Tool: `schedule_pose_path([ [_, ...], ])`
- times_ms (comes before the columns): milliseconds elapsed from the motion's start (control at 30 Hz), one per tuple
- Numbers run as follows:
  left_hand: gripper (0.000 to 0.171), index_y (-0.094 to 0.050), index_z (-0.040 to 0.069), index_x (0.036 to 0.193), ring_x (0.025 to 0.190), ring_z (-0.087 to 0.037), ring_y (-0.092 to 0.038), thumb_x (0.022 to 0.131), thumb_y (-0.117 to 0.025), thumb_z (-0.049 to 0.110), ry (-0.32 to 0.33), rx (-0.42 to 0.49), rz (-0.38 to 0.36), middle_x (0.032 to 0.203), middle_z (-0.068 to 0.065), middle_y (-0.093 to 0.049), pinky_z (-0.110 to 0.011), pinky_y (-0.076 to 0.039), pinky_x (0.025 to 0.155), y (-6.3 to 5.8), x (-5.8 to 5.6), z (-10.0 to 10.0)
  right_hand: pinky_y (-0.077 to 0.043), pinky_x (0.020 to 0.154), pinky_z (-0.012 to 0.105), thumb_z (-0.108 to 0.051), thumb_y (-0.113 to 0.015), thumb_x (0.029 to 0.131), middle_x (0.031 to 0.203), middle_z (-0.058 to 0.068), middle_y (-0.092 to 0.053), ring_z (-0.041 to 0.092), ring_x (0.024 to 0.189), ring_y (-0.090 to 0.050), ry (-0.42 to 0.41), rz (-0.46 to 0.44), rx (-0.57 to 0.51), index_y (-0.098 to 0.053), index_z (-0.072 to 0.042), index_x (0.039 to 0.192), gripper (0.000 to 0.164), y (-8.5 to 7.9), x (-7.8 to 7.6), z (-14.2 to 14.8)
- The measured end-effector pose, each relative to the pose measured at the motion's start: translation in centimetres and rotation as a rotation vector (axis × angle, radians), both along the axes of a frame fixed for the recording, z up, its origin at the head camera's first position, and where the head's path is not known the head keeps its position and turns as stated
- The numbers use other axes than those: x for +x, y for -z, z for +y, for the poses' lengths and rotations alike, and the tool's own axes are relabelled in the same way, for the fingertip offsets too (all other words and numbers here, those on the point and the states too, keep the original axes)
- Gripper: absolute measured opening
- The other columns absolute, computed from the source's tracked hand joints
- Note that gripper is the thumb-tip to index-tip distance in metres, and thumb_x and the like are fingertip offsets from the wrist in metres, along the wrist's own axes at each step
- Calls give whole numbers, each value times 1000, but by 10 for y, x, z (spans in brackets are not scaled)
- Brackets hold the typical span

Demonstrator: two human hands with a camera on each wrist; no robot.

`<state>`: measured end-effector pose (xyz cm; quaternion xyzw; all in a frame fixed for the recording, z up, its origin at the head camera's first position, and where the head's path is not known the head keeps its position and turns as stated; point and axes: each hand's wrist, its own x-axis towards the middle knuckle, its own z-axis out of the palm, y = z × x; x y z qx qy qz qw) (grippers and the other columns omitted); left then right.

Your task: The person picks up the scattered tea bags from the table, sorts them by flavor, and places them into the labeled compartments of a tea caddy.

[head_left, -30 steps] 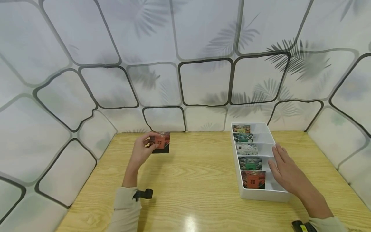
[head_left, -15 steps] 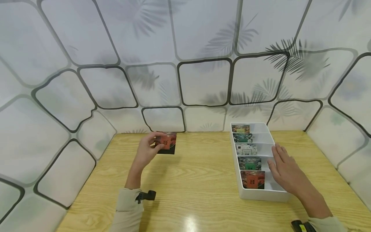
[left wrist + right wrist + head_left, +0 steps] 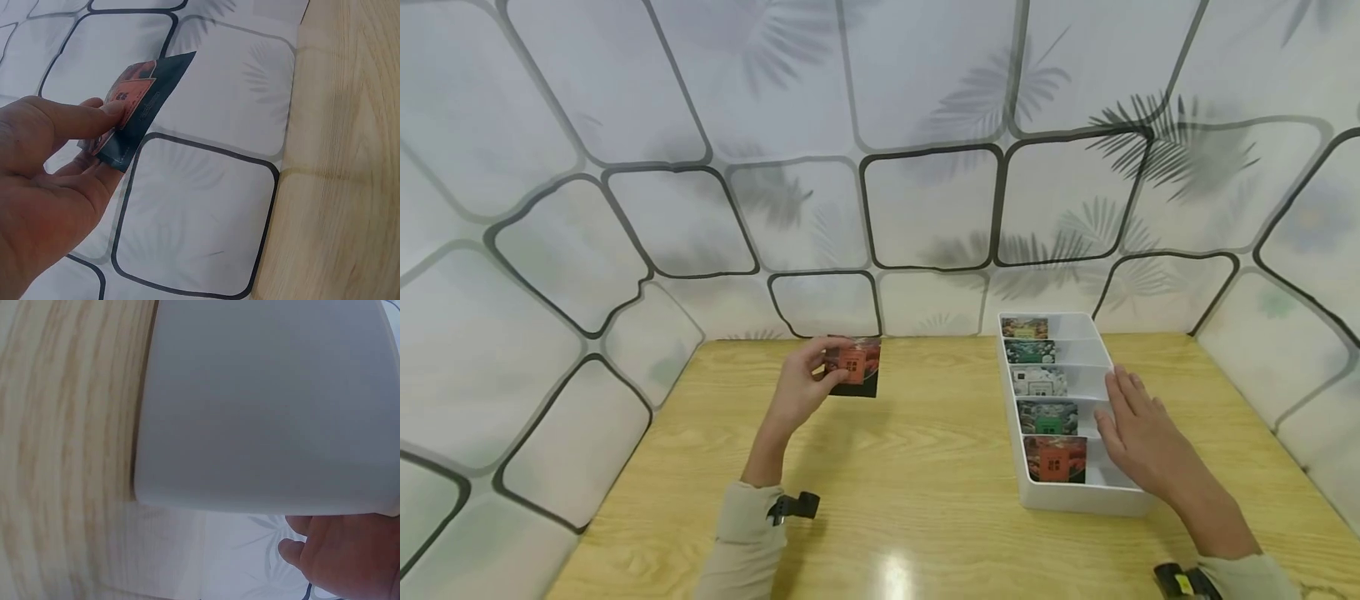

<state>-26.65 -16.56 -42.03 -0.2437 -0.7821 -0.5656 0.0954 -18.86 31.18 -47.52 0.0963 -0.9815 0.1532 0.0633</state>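
My left hand (image 3: pixel 796 390) pinches a red and black tea bag sachet (image 3: pixel 867 377) by its left side, above the back of the table. In the left wrist view the thumb lies on the front of the sachet (image 3: pixel 147 106) and the fingers are behind it. My right hand (image 3: pixel 1144 437) rests with straight fingers on the right rim of a white divided box (image 3: pixel 1086 498). One row of sachets stands in the box's compartments, with a red sachet (image 3: pixel 1055 460) in the nearest. The right wrist view mostly holds the box's outer wall (image 3: pixel 269 406).
Farther back in the box stand a green sachet (image 3: pixel 1048 418), a white sachet (image 3: pixel 1040 382), a teal sachet (image 3: pixel 1030 352) and a yellow-orange sachet (image 3: pixel 1024 328). A patterned cloth wall (image 3: pixel 932 208) closes off the wooden table (image 3: pixel 917 467) at the back and sides.
My left hand has carried the red sachet to the right, above the table. The right hand has stayed on the box rim.
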Motion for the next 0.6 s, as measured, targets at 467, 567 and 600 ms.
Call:
schedule_pose_path([
  [467,34,-66,-4,124,107,-41,-69,91,-70,-12,2,158,29,122,-24,-62,-28,-59,75,2,6,35,-15,113,73,-31,-34,112,165,34,-4,51,152,-4,13,-36,-7,-10,15,157,69,-1,0,0],
  [567,35,-66,-3,124,107,-40,-69,91,-69,-13,2,171,52,124,-23,-62,-28,-60,75,3,6,45,-15,113,73,-31,-34,112,165,35,-4,51,152,-4,10,-31,-11,-11,15,157,68,0,-1,0],
  [600,35,-67,-3,124,107,-40,-69,91,-69,-13,1,174,58,124,-23,-62,-28,-60,76,3,6,48,-15,113,73,-31,-34,112,165,34,-5,51,152,-5,9,-28,-15,-11,15,157,68,0,-2,0],
])
